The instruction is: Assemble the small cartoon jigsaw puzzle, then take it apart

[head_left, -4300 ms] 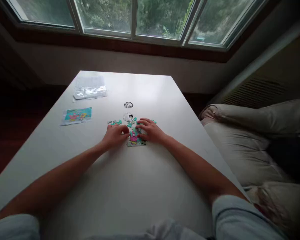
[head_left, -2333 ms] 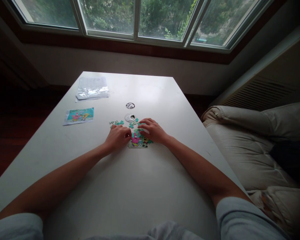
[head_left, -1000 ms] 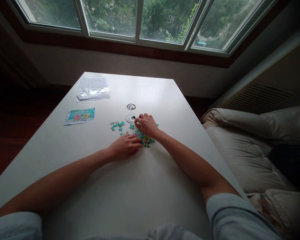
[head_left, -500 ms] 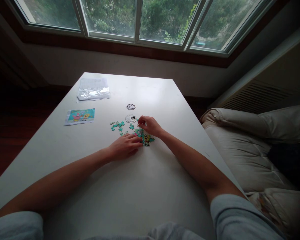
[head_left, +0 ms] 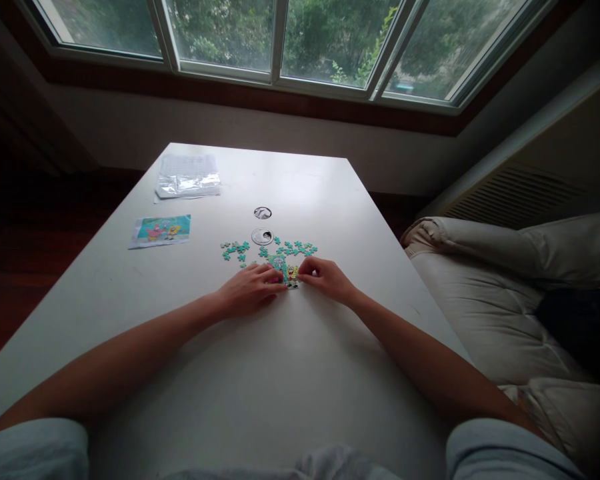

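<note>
A partly joined cartoon jigsaw puzzle (head_left: 279, 261) lies on the white table, showing a yellow figure at its right side. Over its left part rests my left hand (head_left: 250, 288), palm down with fingers stretched out, covering some of the picture. My right hand (head_left: 326, 279) pinches at the puzzle's right edge, thumb and forefinger together on a puzzle piece that the fingertips mostly hide. Loose teal puzzle pieces (head_left: 298, 248) are spread just beyond my right hand. More loose pieces (head_left: 236, 249) lie beyond my left hand.
A printed reference picture (head_left: 163, 230) lies on the left of the table (head_left: 260, 387). Behind it is a clear plastic bag with paper (head_left: 189, 179). Two round silvery discs (head_left: 263, 237) sit beyond the puzzle. A cream padded seat (head_left: 475, 300) stands along the right side.
My right hand has moved back toward me and right, from the loose pieces to the puzzle's right edge, uncovering the teal pieces. My left hand has stayed nearly in place.
</note>
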